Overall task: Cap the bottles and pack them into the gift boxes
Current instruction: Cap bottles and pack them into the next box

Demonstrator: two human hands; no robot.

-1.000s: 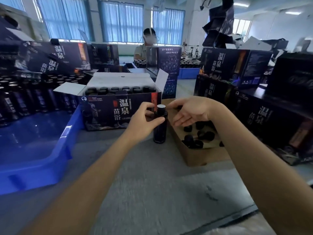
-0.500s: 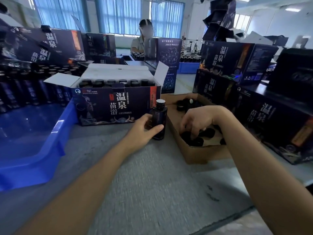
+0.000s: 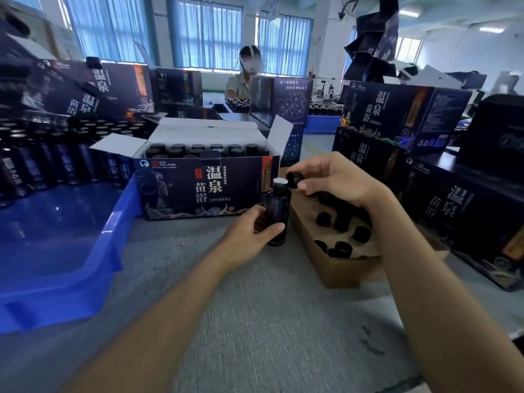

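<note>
- Gripping a small dark bottle (image 3: 278, 207) low on its body, the left hand (image 3: 249, 235) has its thumb across the front and its fingers curled behind. It steadies the bottle upright on the grey table (image 3: 269, 321).
- The right hand (image 3: 337, 180) pinches a black cap (image 3: 293, 179) between thumb and fingertips. The cap is just beside the bottle's mouth and slightly above it, not yet seated.
- The bottle's mouth shows a pale seal on top, so only the cap is missing.
- The bottle looks stiff and glossy, probably glass or hard plastic. It is likely light enough for one hand, but smooth, so it could slip or turn during twisting.
- The best hold is probably a full wrap around the body, as now, which leaves the neck free for the other hand.
- The cap looks small, rigid and very light. A pinch on its side wall should serve, and it likely needs to sit square before turning or it may bind.
- Beneath the right hand lies a cardboard tray (image 3: 334, 272) with spare caps (image 3: 343, 222) scattered inside.
- Just beyond the left hand stands an open gift box (image 3: 209, 188) with rows of capped bottles (image 3: 198, 150). I cannot tell whether a free slot remains.
- To the left of the left hand sits a blue bin (image 3: 110, 242).
</note>
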